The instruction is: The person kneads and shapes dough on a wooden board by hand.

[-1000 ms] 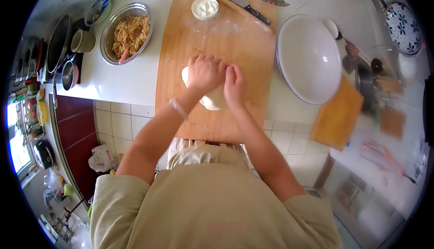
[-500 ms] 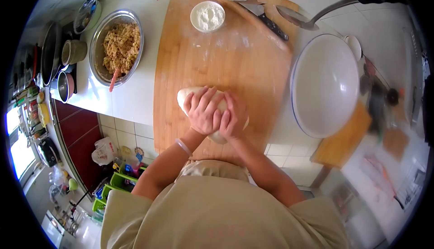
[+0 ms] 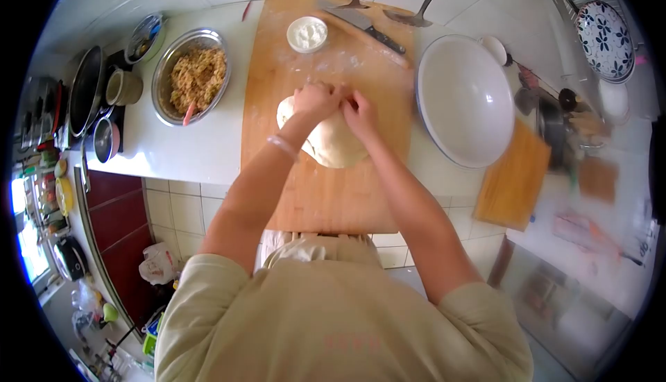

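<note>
Dough [image 3: 336, 145] in a smooth, cream-white, rounded lump near the middle of a large, light-brown wooden board [image 3: 326, 205], across a white, smooth-topped table [image 3: 156, 151]. At the far edge of the dough, left hand [image 3: 318, 99] with fingers bent, pale narrow band [image 3: 283, 147] round the wrist. Just beside it, right hand [image 3: 359, 113], fingers bent too, close against those of the left. Grip of both on the dough, but fingertips hidden; cannot tell whether clenched on it or only pressing. Farther up the board, small, round white bowl [image 3: 305, 50] with white powder [image 3: 307, 34] inside, pale dusting close by. To the right of that, slim wooden rolling pin [image 3: 357, 36], lying aslant next to a black-handled metal knife [image 3: 385, 40]. Off to the left, round, shiny steel bowl [image 3: 162, 94] with crumbly orange-brown mixture [image 3: 200, 73] in it. To the right of the board, big white bowl with a blue rim [image 3: 463, 104], near a small, yellowish-brown wooden board [image 3: 513, 177]
</note>
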Available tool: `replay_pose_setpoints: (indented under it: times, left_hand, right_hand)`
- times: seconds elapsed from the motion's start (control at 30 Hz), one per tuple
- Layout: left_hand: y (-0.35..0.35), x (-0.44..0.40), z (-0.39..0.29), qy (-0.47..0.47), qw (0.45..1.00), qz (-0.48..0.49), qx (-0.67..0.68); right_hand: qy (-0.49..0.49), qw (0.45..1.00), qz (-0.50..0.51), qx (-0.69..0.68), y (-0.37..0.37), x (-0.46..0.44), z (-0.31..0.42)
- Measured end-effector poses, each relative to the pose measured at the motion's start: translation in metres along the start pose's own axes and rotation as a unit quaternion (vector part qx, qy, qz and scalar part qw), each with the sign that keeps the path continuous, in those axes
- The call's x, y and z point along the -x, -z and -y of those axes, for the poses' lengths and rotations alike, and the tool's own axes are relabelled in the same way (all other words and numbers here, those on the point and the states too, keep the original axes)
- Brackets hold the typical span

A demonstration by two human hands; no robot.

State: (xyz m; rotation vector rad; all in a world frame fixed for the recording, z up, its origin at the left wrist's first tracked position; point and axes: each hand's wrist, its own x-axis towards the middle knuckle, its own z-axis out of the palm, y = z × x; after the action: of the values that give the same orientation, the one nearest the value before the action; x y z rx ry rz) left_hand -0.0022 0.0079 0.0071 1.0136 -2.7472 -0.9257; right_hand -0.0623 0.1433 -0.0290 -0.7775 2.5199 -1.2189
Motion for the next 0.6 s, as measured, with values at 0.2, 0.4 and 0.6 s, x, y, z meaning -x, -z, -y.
replay_pose_setpoints:
  times: [0.2,0.4,0.6]
  left_hand:
    - [0.01,0.055,0.107,0.19,0.962,-0.013,0.197]
    - [-0.01,0.112,0.033,0.106,0.926,-0.105,0.346]
    - [-0.071,0.207,0.01,-0.121,0.924,-0.248,0.265]
  right_hand:
    - [0.025,0.998,0.055,0.008,0.004,0.088,0.045]
    - [-0.094,0.975,0.063,-0.192,0.014,0.124,-0.016]
    - [0.13,0.991,0.024,-0.032,0.055,0.149,0.021]
